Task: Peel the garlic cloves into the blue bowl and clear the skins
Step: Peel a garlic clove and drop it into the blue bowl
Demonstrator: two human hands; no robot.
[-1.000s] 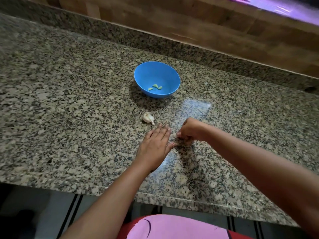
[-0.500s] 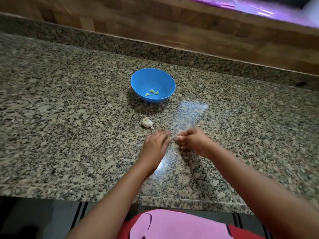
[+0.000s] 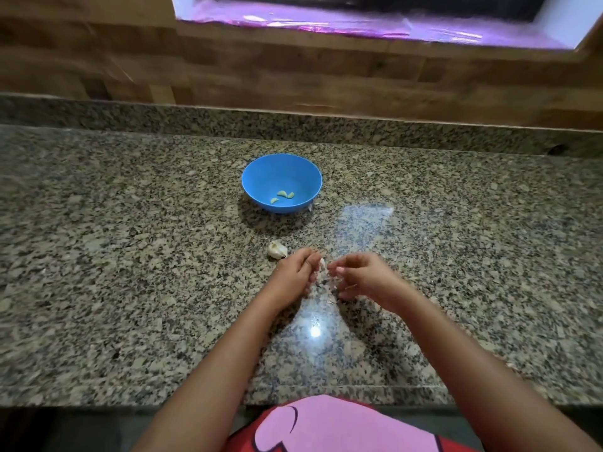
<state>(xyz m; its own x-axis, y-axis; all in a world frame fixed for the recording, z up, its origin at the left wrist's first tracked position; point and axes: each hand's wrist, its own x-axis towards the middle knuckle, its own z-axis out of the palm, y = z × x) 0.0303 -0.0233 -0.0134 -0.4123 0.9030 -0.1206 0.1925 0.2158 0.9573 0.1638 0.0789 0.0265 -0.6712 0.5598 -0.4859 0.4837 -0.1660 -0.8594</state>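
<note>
Garlic clove sits pinched in the curled left hand over the desk, short of the blue bowl. The right hand curls beside it, its grip too blurred to tell. Thin skins could scatter unnoticed on the speckled stone, and the slick clove could slip free.

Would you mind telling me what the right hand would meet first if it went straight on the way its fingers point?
Probably the garlic clove the left hand holds; the right hand points leftward at it across a small gap, though depth is unclear.
</note>
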